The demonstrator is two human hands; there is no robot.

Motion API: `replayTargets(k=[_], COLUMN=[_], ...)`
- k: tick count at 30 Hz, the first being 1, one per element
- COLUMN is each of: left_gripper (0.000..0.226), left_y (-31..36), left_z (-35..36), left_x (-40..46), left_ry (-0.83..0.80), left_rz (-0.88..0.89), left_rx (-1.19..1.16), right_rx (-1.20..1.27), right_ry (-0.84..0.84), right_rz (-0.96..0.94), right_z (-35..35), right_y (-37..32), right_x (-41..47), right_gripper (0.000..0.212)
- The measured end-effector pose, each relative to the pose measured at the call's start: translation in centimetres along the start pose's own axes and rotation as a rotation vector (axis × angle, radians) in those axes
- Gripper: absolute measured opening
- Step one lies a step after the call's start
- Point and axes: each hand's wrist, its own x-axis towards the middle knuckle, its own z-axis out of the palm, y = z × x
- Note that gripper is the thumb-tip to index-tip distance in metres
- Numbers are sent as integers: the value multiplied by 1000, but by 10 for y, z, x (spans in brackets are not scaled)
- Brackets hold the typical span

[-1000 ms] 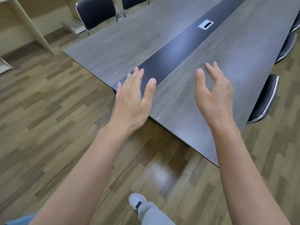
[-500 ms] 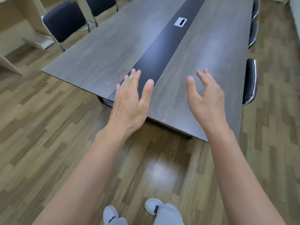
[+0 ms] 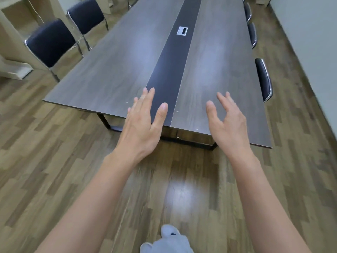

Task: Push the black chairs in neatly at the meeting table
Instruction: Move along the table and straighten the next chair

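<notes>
Both bare forearms rise from the bottom corners of the frame and converge toward the middle, stretched out over the wood floor (image 3: 54, 161) in front of the short end of the meeting table (image 3: 113, 73). The left hand (image 3: 143, 123) sits just left of centre, back of the hand up, fingers straight and close together, thumb spread to the right; it holds nothing. Its fingertips overlap the table's near edge in the picture, by the dark centre strip (image 3: 173, 57), but whether they touch the top cannot be told. The right hand (image 3: 228, 121) sits just right of centre, turned partly on edge with the thumb toward the left hand, fingers loosely bent and spread, also empty. The two hands are near each other with a gap between them.

The black chairs stand along both long sides. In the upper left, the nearest left chair (image 3: 50, 42) stands apart from the table edge, its seat fully showing, and the second left chair (image 3: 87, 15) behind it also stands clear of the table. Along the right edge, the nearest right chair (image 3: 263, 79) is tucked close, only its back showing beside the tabletop, with the farther right chair (image 3: 252, 34) likewise tucked above it.

A small cable hatch (image 3: 182, 30) lies in the centre strip toward the top. A white shoe (image 3: 168, 232) shows at bottom centre
</notes>
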Motion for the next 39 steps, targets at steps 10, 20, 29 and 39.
replayTargets(k=[10,20,29,39], left_gripper=[68,69,72,72], left_y=[-44,-85,-135,-222], left_z=[-52,-114,-164,-244], left_x=[37,120,154,156], left_ry=[-51,-53,-91,-175], left_rz=[30,53,59,85], left_rx=[10,-11,-20,-18], right_rx=[-3,10,-9,-24], right_ry=[39,57,56,146], right_rz=[2,8,52,129], right_z=[50,132,198,290], right_y=[-43,-105,-149,-203], right_x=[21,73,76,41], right_gripper=[52,50,48,48])
